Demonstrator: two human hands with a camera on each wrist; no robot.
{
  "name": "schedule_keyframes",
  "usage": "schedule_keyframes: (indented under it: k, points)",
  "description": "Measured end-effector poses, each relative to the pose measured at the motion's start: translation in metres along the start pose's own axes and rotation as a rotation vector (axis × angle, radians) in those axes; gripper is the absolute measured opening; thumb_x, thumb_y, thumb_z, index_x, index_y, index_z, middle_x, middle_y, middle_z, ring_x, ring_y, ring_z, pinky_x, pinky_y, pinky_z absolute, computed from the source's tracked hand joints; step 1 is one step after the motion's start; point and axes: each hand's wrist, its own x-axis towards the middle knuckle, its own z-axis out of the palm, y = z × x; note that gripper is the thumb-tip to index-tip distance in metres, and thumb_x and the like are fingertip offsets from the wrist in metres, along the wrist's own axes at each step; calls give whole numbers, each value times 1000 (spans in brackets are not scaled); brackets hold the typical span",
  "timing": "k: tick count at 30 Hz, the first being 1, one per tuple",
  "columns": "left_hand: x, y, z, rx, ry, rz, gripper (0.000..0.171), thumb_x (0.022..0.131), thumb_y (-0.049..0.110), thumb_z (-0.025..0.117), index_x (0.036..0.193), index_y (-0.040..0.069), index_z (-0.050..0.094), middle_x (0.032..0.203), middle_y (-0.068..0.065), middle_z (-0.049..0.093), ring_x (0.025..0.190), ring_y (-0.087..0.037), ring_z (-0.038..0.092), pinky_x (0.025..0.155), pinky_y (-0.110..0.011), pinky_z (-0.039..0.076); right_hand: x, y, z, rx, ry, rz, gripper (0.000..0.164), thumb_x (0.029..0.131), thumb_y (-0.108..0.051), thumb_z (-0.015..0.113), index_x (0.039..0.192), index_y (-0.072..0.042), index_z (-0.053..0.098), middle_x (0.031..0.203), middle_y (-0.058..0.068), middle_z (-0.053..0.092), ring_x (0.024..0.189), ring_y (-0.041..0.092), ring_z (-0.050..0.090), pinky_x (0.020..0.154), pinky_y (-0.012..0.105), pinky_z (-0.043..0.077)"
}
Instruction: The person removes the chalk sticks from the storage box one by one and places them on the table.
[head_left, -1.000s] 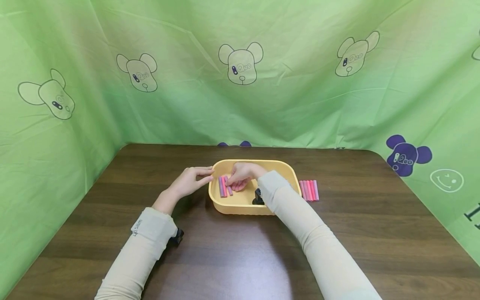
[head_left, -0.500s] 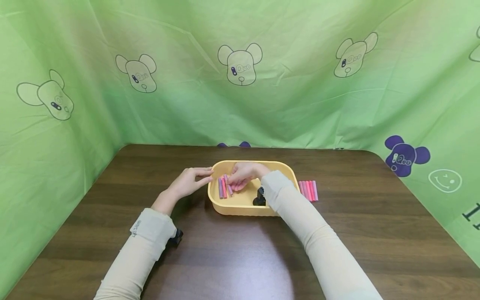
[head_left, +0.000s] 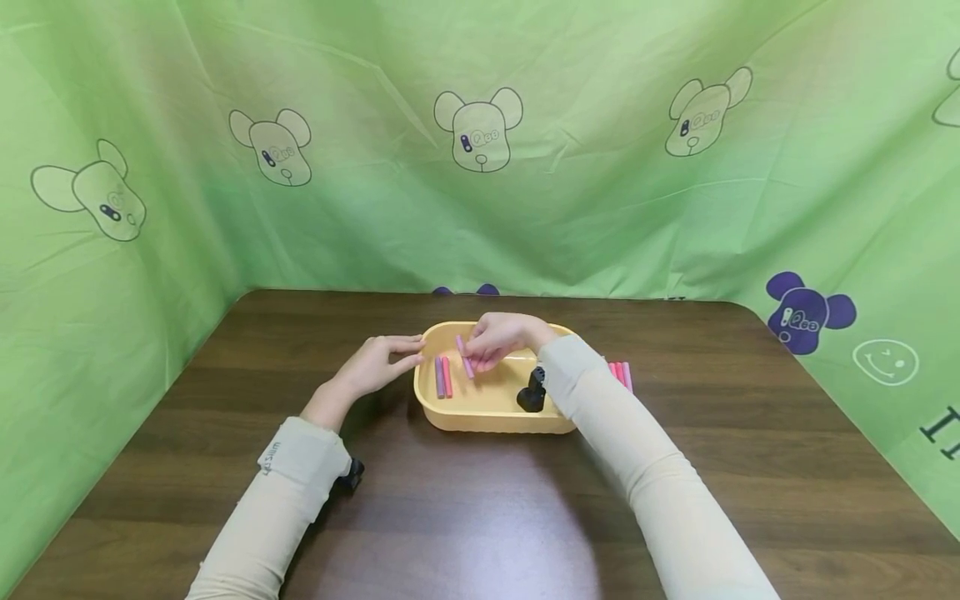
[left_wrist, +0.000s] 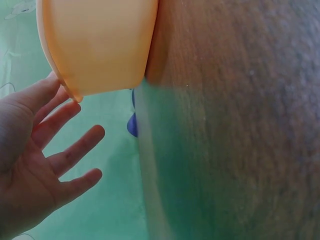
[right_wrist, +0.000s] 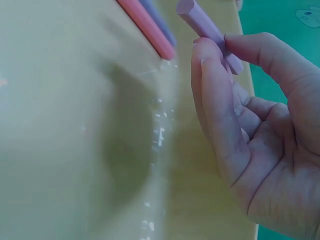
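My right hand (head_left: 504, 335) pinches a light purple chalk stick (right_wrist: 202, 24) between thumb and fingertips, tilted above the floor of a yellow plastic basin (head_left: 487, 423). Two more sticks lie side by side at the basin's left end: a purple chalk stick (head_left: 440, 378) and a pink chalk stick (head_left: 447, 377). My left hand (head_left: 375, 365) is at the basin's left end with fingers extended. In the left wrist view, fingertips touch the basin's rim while the other fingers spread free.
Beyond the basin's right end, a row of pink and purple chalk sticks (head_left: 624, 375) lies on the dark wooden table (head_left: 465, 508), partly hidden by my right sleeve. A black wrist camera (head_left: 532, 393) hangs over the basin. A green patterned curtain (head_left: 585, 233) encloses the table.
My right hand has lifted the light purple chalk stick away from the other two and moved slightly up and to the right. My left hand stays at the rim.
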Motion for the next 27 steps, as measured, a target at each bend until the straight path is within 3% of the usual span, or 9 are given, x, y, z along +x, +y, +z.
schedule_keyframes:
  k: [15,27]
  points:
    - [-3,3,-1,27,10,2,37,89,21,63,122,4,62,129,-13,58,125,-29,52,107,-44,39,-29,0,-17,7,0,-54,17,92,-14,54,90,1,63,71,2,68,63,8,63,67,22,58]
    - [-4,5,-1,133,34,25,37,91,24,60,123,7,62,128,-11,60,122,-28,55,105,-44,42,-47,4,-20,10,19,-87,19,92,-16,54,88,0,64,71,2,67,65,8,63,67,21,57]
